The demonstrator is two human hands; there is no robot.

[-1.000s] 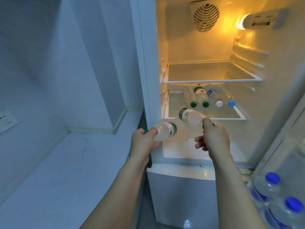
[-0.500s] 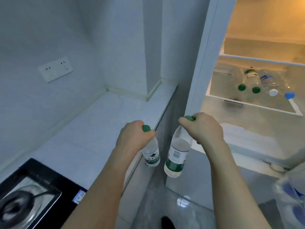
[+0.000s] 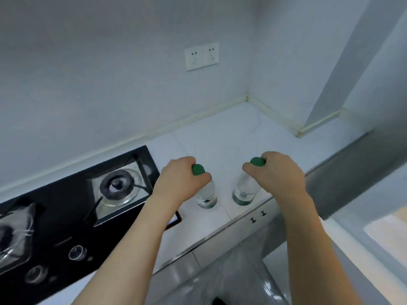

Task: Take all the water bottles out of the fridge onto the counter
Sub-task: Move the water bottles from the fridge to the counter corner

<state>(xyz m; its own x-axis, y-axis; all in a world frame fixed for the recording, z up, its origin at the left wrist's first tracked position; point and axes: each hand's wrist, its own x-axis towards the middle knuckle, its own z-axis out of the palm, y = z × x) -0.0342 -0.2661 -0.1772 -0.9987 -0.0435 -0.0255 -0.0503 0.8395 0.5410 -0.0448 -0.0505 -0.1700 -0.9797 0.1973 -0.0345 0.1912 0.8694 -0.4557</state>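
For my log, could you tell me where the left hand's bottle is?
The left-hand bottle stands upright on the white counter, between the gas hob and the right-hand bottle.

Left hand point(image 3: 178, 183) and right hand point(image 3: 279, 175) each gripping an upright green-capped bottle over the white counter point(image 3: 242, 133).

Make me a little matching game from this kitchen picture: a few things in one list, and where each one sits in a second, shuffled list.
Things:
1. left hand
2. right hand
3. gas hob
4. wall socket

Places:
A. on the wall above the counter
B. gripping the neck of the bottle nearer the fridge side
C. set into the counter, at the far left
D. gripping the neck of the bottle nearer the hob

Pairs: 1-D, 2-B, 3-C, 4-A
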